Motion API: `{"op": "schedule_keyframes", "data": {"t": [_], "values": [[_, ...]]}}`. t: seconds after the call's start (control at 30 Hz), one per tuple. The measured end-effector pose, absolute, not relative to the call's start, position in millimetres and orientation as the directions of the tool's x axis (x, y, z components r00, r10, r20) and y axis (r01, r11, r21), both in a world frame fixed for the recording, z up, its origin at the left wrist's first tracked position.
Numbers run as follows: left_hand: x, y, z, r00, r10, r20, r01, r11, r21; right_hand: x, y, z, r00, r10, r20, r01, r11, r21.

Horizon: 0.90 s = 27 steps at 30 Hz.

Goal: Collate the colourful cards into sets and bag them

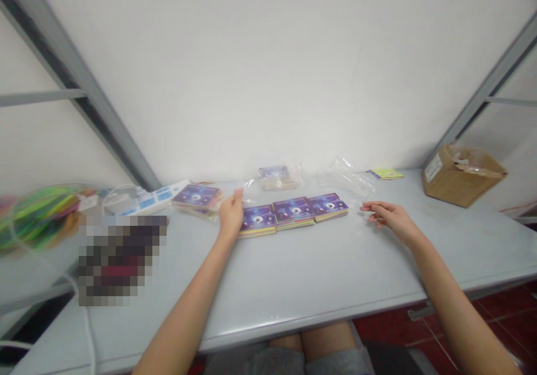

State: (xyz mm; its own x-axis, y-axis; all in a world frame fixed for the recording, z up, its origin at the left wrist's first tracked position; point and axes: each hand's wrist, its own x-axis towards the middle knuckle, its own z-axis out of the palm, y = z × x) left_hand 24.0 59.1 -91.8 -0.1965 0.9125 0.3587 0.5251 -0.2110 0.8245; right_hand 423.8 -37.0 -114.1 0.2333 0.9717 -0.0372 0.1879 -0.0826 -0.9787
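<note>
Resting left hand (230,214) on purple booklets (292,212), fingers loose, right hand (388,217) open, empty, beside clear wrap (348,182)

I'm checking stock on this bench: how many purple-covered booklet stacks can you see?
5: three side by side in a row between the hands, one further left by the power strip, one bagged near the wall. More may lie underneath.

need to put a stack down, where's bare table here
Bare: the near table strip between both forearms, and the stretch between the right hand and cardboard box. Crowded: the back row of purple booklets, plastic bags, and the left end.
</note>
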Motion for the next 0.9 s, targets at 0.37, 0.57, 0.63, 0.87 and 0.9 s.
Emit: {"op": "schedule_keyframes", "data": {"t": [0.37, 0.57, 0.63, 0.87, 0.9], "values": [[24, 59, -91, -0.202, 0.913, 0.355, 0.524, -0.205, 0.826, 392, -19, -107, 0.139, 0.947, -0.291, -0.12, -0.275, -0.954], [24, 58, -90, -0.193, 0.912, 0.361, 0.524, -0.215, 0.824, 402, -13, -107, 0.02, 0.929, -0.37, -0.301, -0.348, -0.888], [24, 58, -90, -0.19, 0.912, 0.363, 0.524, -0.218, 0.823, 401, -13, -107, 0.041, 0.924, -0.38, -0.277, -0.355, -0.893], [23, 61, -93, -0.201, 0.913, 0.355, 0.53, -0.204, 0.823, 403, -10, -110, 0.023, 0.914, -0.406, -0.285, -0.383, -0.879], [23, 61, -93, -0.201, 0.913, 0.355, 0.531, -0.203, 0.823, 403, -10, -109, -0.004, 0.912, -0.411, -0.287, -0.394, -0.873]]}}
